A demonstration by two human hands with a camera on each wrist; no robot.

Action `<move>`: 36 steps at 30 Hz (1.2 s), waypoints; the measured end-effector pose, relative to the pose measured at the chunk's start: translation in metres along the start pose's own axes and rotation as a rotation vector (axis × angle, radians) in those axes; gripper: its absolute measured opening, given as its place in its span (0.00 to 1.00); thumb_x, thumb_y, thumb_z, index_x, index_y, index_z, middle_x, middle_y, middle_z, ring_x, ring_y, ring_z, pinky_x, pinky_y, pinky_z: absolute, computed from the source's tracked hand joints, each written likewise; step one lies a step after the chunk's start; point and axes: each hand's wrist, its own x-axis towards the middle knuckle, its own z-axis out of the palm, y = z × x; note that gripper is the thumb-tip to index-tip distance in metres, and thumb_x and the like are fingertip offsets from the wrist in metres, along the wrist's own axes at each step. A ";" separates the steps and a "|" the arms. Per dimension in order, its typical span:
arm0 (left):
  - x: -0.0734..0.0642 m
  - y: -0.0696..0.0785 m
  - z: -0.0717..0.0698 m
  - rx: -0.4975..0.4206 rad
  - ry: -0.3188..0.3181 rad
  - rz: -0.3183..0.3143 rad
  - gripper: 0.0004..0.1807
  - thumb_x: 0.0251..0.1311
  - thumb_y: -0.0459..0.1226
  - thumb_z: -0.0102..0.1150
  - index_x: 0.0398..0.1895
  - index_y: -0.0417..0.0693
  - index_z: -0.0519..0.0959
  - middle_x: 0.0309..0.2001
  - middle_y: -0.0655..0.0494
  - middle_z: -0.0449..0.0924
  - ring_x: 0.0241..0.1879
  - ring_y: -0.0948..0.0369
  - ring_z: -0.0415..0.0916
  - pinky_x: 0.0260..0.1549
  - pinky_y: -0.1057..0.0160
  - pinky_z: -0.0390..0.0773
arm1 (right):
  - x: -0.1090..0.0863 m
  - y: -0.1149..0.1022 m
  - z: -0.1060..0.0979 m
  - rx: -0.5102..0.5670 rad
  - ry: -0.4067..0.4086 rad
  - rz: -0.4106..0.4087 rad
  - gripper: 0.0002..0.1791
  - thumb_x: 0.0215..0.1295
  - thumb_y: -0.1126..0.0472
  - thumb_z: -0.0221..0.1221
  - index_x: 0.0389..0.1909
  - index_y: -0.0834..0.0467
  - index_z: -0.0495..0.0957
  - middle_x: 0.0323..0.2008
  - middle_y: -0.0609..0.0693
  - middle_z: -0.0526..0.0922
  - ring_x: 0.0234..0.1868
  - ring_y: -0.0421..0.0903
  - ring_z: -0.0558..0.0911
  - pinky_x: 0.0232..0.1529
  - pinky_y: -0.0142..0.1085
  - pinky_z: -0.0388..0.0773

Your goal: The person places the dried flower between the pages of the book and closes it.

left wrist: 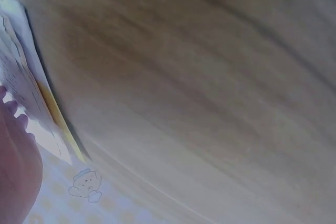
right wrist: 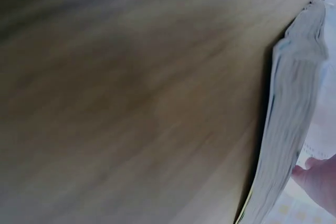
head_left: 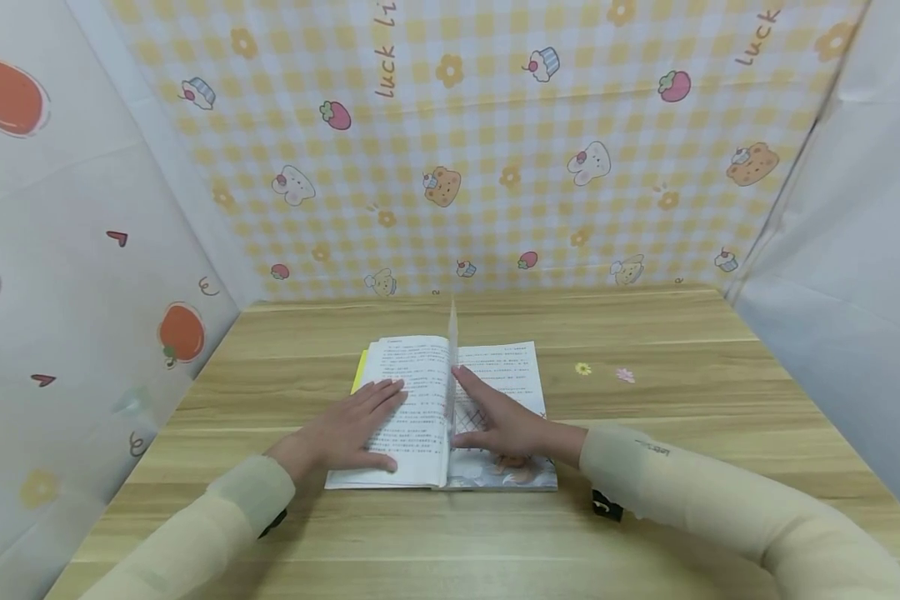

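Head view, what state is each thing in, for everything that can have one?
Book, open on the wood-grain table.
Raised page, standing nearly upright.
Left hand, resting on the book, fingers outstretched.
Right hand, fingers outstretched, tips at the raised page.
Checked backdrop, hanging behind the table.

Open book (head_left: 444,488) on worktop (head_left: 690,417), left grip (head_left: 348,427) on left page (head_left: 418,417), right grip (head_left: 504,421) over right page (head_left: 512,362), upright page (head_left: 452,337) between them, two flowers (head_left: 583,368) farther right, cloth (head_left: 487,125) behind.

Wood-grain table (head_left: 690,433), open book (head_left: 412,360) on it, yellow flower (head_left: 583,368), pink flower (head_left: 626,376)
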 end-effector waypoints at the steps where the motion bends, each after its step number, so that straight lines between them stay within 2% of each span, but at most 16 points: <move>1: 0.000 -0.001 0.000 -0.003 0.005 0.002 0.57 0.56 0.71 0.48 0.75 0.38 0.52 0.76 0.44 0.47 0.74 0.48 0.44 0.70 0.49 0.48 | 0.001 -0.001 0.001 -0.024 -0.010 0.004 0.57 0.61 0.43 0.64 0.78 0.53 0.35 0.77 0.53 0.36 0.75 0.44 0.40 0.72 0.44 0.46; 3: -0.001 -0.003 0.002 -0.005 0.013 0.001 0.57 0.56 0.71 0.48 0.75 0.38 0.52 0.75 0.43 0.48 0.74 0.47 0.45 0.70 0.48 0.49 | 0.003 -0.002 0.003 -0.061 -0.026 0.006 0.58 0.60 0.38 0.62 0.78 0.51 0.35 0.77 0.50 0.35 0.75 0.43 0.39 0.72 0.44 0.45; 7: -0.004 -0.010 0.004 0.001 0.026 -0.005 0.56 0.56 0.70 0.48 0.75 0.37 0.52 0.75 0.43 0.48 0.74 0.46 0.45 0.70 0.48 0.49 | 0.007 -0.004 0.005 -0.149 -0.055 -0.033 0.56 0.61 0.38 0.61 0.78 0.52 0.37 0.77 0.51 0.35 0.75 0.46 0.41 0.72 0.46 0.48; 12: -0.013 -0.018 0.001 -0.027 0.100 0.005 0.53 0.59 0.66 0.52 0.75 0.40 0.52 0.75 0.44 0.51 0.72 0.46 0.49 0.68 0.46 0.53 | 0.012 -0.004 0.007 -0.245 -0.066 -0.080 0.53 0.61 0.38 0.60 0.78 0.51 0.41 0.77 0.54 0.39 0.74 0.53 0.50 0.70 0.49 0.55; 16: -0.019 -0.022 -0.005 -0.088 0.206 0.000 0.46 0.61 0.58 0.57 0.74 0.39 0.55 0.73 0.44 0.55 0.70 0.47 0.54 0.65 0.44 0.59 | 0.014 -0.004 0.007 -0.273 -0.072 -0.098 0.52 0.62 0.37 0.59 0.78 0.53 0.44 0.77 0.55 0.40 0.74 0.53 0.52 0.69 0.47 0.56; 19: -0.022 -0.024 -0.011 -0.139 0.289 -0.013 0.41 0.61 0.49 0.58 0.72 0.37 0.57 0.71 0.42 0.58 0.69 0.45 0.56 0.64 0.43 0.59 | 0.016 -0.005 0.008 -0.299 -0.075 -0.117 0.50 0.62 0.37 0.59 0.77 0.54 0.47 0.76 0.56 0.43 0.74 0.53 0.51 0.70 0.47 0.56; 23: -0.026 -0.027 -0.018 -0.197 0.416 -0.033 0.37 0.60 0.40 0.55 0.71 0.35 0.60 0.70 0.39 0.61 0.68 0.43 0.57 0.63 0.39 0.57 | 0.018 -0.007 0.009 -0.337 -0.083 -0.128 0.48 0.62 0.37 0.59 0.76 0.54 0.51 0.76 0.57 0.46 0.74 0.52 0.51 0.70 0.46 0.54; 28: -0.027 -0.030 -0.028 -0.242 0.549 -0.066 0.34 0.60 0.37 0.50 0.70 0.36 0.61 0.68 0.37 0.62 0.67 0.42 0.58 0.64 0.40 0.56 | 0.018 -0.009 0.009 -0.389 -0.096 -0.124 0.47 0.62 0.35 0.57 0.76 0.54 0.53 0.76 0.58 0.47 0.74 0.52 0.50 0.71 0.46 0.52; 30: -0.026 -0.030 -0.035 -0.251 0.562 -0.084 0.34 0.60 0.39 0.50 0.71 0.39 0.61 0.68 0.39 0.62 0.67 0.42 0.57 0.64 0.40 0.56 | 0.019 -0.010 0.009 -0.424 -0.107 -0.127 0.48 0.63 0.34 0.55 0.76 0.54 0.52 0.76 0.58 0.47 0.75 0.52 0.50 0.71 0.46 0.51; 32: -0.022 -0.028 -0.042 -0.219 0.548 -0.086 0.34 0.60 0.42 0.52 0.70 0.38 0.62 0.68 0.39 0.62 0.66 0.42 0.58 0.63 0.38 0.56 | 0.020 -0.010 0.010 -0.458 -0.123 -0.125 0.48 0.64 0.32 0.53 0.76 0.54 0.51 0.76 0.58 0.46 0.75 0.52 0.48 0.72 0.47 0.49; 36: -0.011 -0.017 -0.052 -0.086 0.405 -0.044 0.39 0.58 0.52 0.60 0.68 0.40 0.65 0.69 0.42 0.62 0.66 0.43 0.60 0.61 0.38 0.60 | 0.023 -0.011 0.012 -0.533 -0.162 -0.127 0.47 0.66 0.30 0.46 0.77 0.54 0.49 0.76 0.58 0.44 0.75 0.52 0.45 0.72 0.50 0.46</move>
